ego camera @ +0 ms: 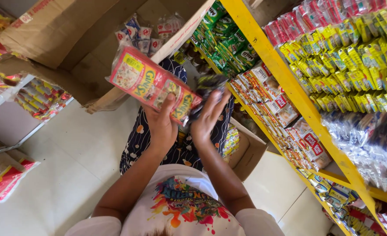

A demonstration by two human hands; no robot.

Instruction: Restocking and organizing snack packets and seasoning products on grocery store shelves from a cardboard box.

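My left hand (162, 124) grips a long red and yellow strip of sachets (152, 83) by its lower end, thumb across the front. My right hand (208, 117) holds a dark crinkled packet (211, 83) at the strip's right end, fingers spread against it. Both hands are raised in front of an open cardboard box (66, 39) that holds several small white and red sachets (138, 35). My patterned dark trousers show below the hands.
A yellow metal shelf frame (285, 83) runs diagonally on the right, stocked with green packets (224, 39), red and white strips (281, 105) and yellow sachets (355, 65). A smaller open box (248, 153) sits on the white tiled floor. Red packets (3, 179) lie at left.
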